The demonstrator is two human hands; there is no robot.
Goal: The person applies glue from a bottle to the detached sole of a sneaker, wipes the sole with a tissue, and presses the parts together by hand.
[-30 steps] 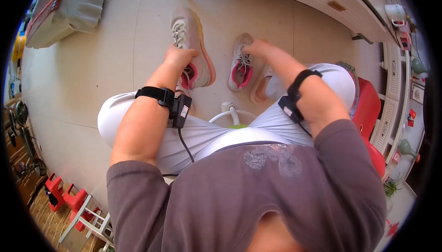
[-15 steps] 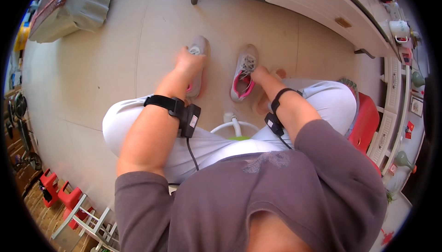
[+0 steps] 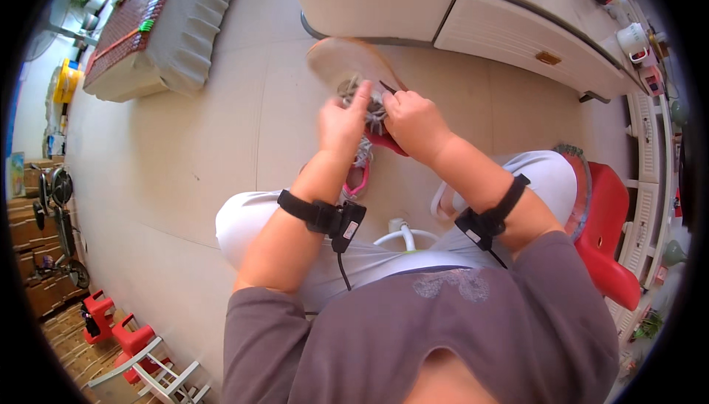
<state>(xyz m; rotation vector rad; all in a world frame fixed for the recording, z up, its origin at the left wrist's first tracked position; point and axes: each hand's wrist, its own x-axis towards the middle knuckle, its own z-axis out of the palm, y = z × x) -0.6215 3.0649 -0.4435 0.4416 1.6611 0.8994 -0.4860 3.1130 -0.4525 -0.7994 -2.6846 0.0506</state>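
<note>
In the head view, a person's two hands are gripping a pale raised shoe (image 3: 360,62) in front of a white cabinet (image 3: 509,42). The left hand (image 3: 343,125) is closing around one side, the right hand (image 3: 416,125) around the other, with grey laces (image 3: 376,114) lying between them; which fingers are pinching laces is unclear. The shoe's front is extending past both hands, cabinet-side. A second shoe (image 3: 357,176), pink-lined, is resting farther from the cabinet.

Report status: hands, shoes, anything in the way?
Left hand, right hand: both on lifted shoe, at its laces. Second shoe: partly hidden. No obstruction visible.
</note>
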